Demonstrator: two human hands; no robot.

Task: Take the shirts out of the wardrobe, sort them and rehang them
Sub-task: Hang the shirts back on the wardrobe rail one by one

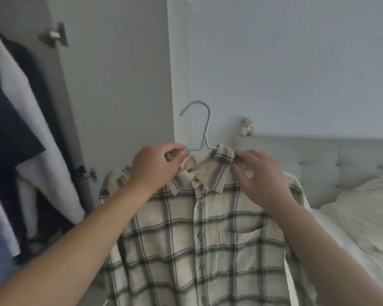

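Right now my left hand pinches the pale blue hanger at its left shoulder bar, fingers curled tight in a closed grip. That hanger carries the cream plaid shirt, which hangs in front of me, between the open wardrobe door and the bed. My right hand rests on the shirt's collar with fingers fairly straight, though blur hides whether they pinch the cloth. Dark and white garments hang in the wardrobe at left.
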